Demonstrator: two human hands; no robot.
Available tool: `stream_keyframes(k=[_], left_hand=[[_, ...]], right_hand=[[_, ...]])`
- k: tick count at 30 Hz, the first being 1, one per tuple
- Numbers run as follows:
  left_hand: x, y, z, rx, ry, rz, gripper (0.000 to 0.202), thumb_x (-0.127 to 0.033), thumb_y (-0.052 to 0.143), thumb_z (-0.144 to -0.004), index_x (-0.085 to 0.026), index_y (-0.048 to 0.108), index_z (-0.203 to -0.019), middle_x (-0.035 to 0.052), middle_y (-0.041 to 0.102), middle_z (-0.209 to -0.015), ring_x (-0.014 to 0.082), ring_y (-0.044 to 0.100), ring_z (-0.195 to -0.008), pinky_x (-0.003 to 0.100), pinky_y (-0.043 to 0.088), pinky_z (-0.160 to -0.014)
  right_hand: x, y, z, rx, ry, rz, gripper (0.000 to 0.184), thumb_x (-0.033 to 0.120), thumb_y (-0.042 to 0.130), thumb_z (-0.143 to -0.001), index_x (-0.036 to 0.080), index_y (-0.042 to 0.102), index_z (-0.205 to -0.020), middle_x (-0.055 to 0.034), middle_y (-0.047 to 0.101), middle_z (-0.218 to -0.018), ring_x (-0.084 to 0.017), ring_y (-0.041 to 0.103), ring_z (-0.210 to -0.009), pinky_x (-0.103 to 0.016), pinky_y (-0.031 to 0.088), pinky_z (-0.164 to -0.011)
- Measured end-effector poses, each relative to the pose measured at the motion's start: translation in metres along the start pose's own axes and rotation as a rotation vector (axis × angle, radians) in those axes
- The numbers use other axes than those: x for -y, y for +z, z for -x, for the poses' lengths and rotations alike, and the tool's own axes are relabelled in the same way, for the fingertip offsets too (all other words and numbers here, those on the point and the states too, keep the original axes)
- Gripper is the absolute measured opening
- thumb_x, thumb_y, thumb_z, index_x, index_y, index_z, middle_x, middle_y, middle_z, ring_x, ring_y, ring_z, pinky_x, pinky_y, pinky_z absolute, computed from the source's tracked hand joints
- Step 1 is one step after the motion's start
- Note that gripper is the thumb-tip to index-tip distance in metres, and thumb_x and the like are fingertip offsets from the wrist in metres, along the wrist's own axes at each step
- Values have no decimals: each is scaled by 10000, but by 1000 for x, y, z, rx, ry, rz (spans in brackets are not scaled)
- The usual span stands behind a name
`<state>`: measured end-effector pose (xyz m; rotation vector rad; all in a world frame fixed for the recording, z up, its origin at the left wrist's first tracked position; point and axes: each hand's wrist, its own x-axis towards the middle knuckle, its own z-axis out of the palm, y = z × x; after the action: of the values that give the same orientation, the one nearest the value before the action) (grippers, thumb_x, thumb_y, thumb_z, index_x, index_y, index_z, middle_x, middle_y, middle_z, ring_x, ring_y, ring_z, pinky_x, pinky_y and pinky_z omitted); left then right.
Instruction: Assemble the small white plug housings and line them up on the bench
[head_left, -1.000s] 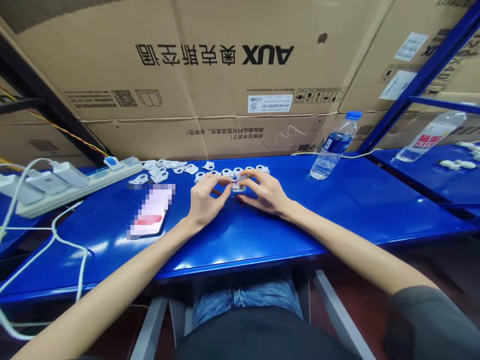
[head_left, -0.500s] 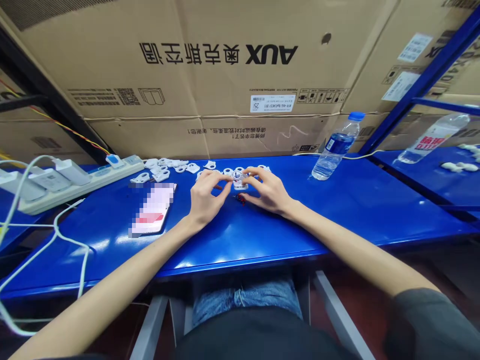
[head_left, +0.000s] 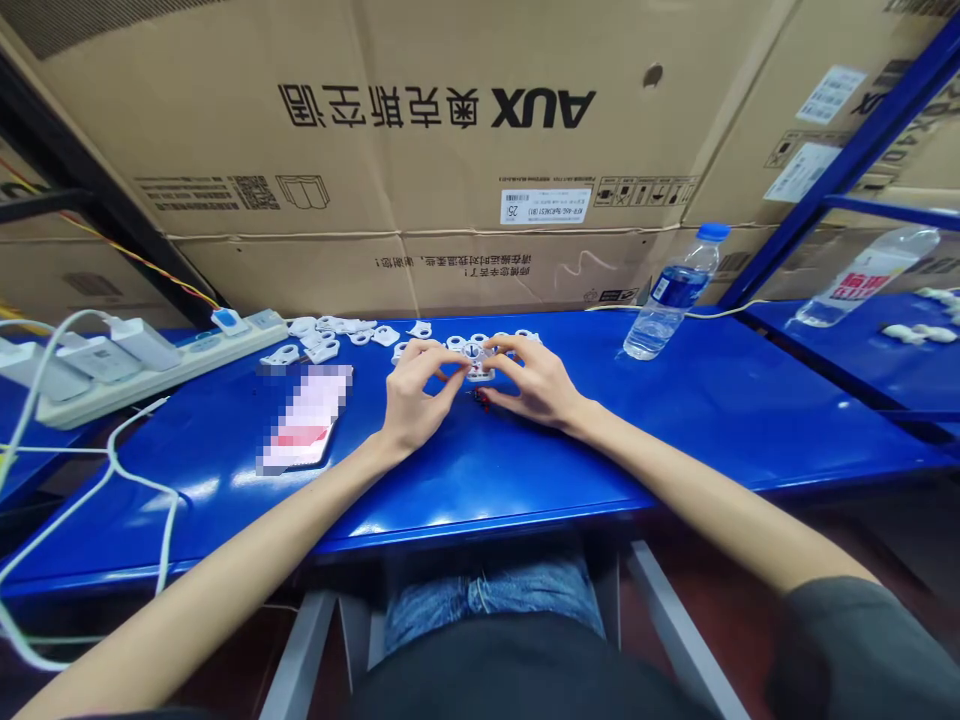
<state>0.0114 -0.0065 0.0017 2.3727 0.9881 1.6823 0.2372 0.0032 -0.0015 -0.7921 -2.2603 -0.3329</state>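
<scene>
A small white plastic part (head_left: 480, 374) with a round top sits between my two hands above the blue table (head_left: 570, 480). My right hand (head_left: 544, 388) grips it from the right with bent fingers, the thumb lower down beside a tiny red and black piece (head_left: 481, 397). On the other side my left hand (head_left: 418, 395) pinches thumb and forefinger together at the part's left edge. A speck of red shows at those fingertips, too small to name. More white plastic parts (head_left: 385, 335) lie just behind and to the left of my hands, some partly hidden by my fingers.
To the left lie a phone (head_left: 307, 420), a power strip (head_left: 187, 365) with chargers, and loose white cables (head_left: 142, 480). A water bottle (head_left: 671, 295) stands at the back right, another bottle (head_left: 866, 275) beyond the blue frame. Cardboard (head_left: 450, 170) walls the back.
My left fingertips have shifted slightly to the right, closer over the white part, and the part has tilted a little. My right hand has hardly moved.
</scene>
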Motion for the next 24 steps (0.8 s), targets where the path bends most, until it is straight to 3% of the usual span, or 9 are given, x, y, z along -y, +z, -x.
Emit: stream_keyframes(k=[6, 13, 24], left_hand=[[0, -1, 0, -43, -49, 7, 78, -260, 710, -959, -230, 782, -961, 53, 719, -903, 210, 664, -894, 355, 600, -703], [-2, -1, -1, -75, -63, -12, 72, -266, 714, -957, -232, 776, -945, 23, 720, -885, 178, 644, -882, 302, 575, -699], [-7, -4, -5, -105, 127, -143, 85, -199, 720, -948, -255, 784, -950, -3, 791, -847, 211, 644, -852, 383, 551, -792]], right_hand=[[1, 0, 0, -68, -53, 17, 239, 363, 670, -989, 185, 709, -1145, -166, 689, -1325, -286, 682, -1154, -441, 578, -947], [2, 3, 0, -22, 10, -39, 242, 388, 684, -976, 236, 700, -1163, -144, 678, -1349, -289, 661, -1212, -470, 567, -985], [6, 1, -1, -94, -4, -67, 255, 408, 676, -988, 203, 690, -1138, -162, 683, -1327, -284, 675, -1183, -458, 582, -975]])
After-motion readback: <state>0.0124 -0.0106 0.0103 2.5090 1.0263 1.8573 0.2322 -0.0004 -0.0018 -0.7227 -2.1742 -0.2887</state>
